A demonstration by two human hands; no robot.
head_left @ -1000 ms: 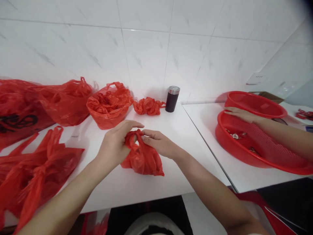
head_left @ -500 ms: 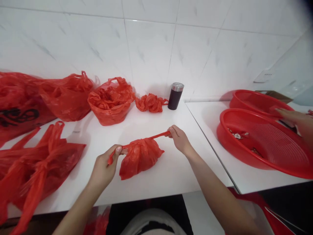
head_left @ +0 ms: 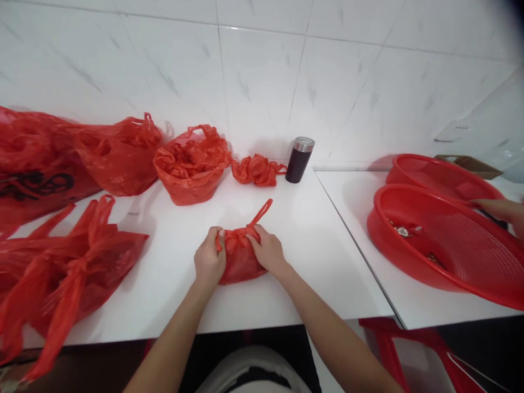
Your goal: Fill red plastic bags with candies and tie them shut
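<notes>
A small red plastic bag (head_left: 240, 265) lies on the white table in front of me, gathered along its top. My left hand (head_left: 210, 256) is closed on its left top corner, with a bit of red plastic showing by the thumb. My right hand (head_left: 266, 248) grips the gathered top at the right. One looped handle of the bag sticks up above my right hand. What the bag contains is hidden.
Tied red bags (head_left: 82, 262) lie at the left. Along the wall stand an open red bag of crumpled bags (head_left: 184, 185), a crumpled bag (head_left: 257, 170) and a dark tumbler (head_left: 298, 161). Red baskets (head_left: 393, 262) sit at the right, near another person's hand (head_left: 503, 210).
My hands have come closer together at the bag. My right hand has released the outstretched handle and now holds the gathered top. The other person's hand shifted slightly.
</notes>
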